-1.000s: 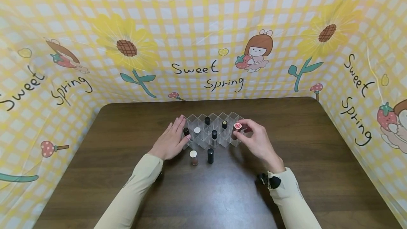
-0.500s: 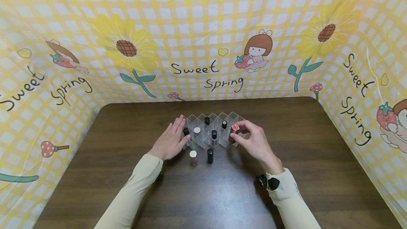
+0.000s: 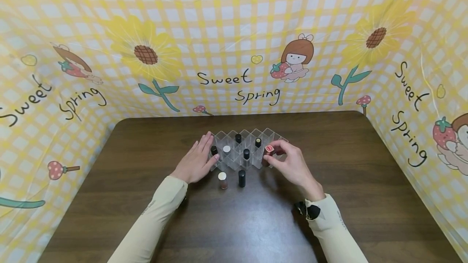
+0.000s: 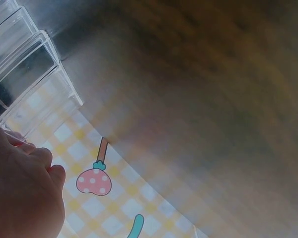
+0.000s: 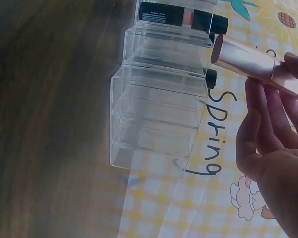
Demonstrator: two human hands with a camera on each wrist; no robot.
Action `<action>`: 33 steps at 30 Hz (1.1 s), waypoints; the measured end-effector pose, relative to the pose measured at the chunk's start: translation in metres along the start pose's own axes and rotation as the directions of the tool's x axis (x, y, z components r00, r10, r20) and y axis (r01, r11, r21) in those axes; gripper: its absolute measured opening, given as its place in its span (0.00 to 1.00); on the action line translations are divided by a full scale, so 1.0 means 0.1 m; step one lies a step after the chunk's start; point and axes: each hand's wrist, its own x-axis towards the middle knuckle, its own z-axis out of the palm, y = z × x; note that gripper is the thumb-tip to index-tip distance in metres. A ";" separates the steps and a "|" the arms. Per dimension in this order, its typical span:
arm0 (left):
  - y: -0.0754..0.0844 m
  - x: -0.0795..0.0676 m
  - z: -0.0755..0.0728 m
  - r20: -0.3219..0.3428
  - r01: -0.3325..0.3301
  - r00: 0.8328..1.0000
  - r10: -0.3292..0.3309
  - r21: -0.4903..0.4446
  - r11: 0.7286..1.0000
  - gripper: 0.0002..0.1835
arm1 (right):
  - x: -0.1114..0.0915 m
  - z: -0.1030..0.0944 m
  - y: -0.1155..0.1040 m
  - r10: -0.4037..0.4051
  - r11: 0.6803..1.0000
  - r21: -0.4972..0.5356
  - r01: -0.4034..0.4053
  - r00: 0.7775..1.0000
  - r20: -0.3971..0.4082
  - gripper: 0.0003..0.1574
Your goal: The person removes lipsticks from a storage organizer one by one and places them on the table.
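Observation:
My right hand (image 3: pixel 292 163) pinches a rose-gold lipstick (image 5: pixel 243 58) with a red label on its end. The right wrist view shows the lipstick just outside the top openings of a clear lipstick organizer (image 5: pixel 149 116). My left hand (image 3: pixel 195 161) lies against the organizer's left end, its fingers straight and its thumb by the front corner. Black-capped lipsticks (image 3: pixel 246 154) and a white-capped one (image 3: pixel 226 150) stand in the organizer's compartments. In the left wrist view, that hand (image 4: pixel 25 188) touches the organizer's edge; part of the hand is out of frame.
A white-capped tube (image 3: pixel 223 181) and a black lipstick (image 3: pixel 242 179) stand on the brown table (image 3: pixel 256 226) in front of the organizer. Yellow checked cloth (image 3: pixel 219 31) surrounds the table at the back and sides.
My right hand has shifted slightly left and nearer to me with the lipstick. My left hand stays against the organizer, and the other lipsticks have not moved.

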 end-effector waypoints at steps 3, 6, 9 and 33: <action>0.00 0.00 0.00 0.002 0.001 1.000 -0.001 0.000 1.000 0.41 | 0.00 0.02 0.00 0.007 1.000 0.000 -0.007 1.000 0.009 0.14; -0.01 0.01 0.00 0.008 0.004 1.000 -0.004 0.004 1.000 0.41 | -0.01 0.03 0.01 0.018 1.000 0.002 -0.018 1.000 0.020 0.15; -0.01 0.01 0.01 0.008 0.004 1.000 -0.004 0.006 1.000 0.41 | -0.02 0.04 0.02 0.024 1.000 0.011 -0.024 0.999 0.029 0.15; 0.00 0.01 0.01 -0.013 -0.001 1.000 0.001 -0.005 1.000 0.39 | -0.07 0.12 0.08 -0.018 1.000 -0.011 0.019 0.997 0.078 0.13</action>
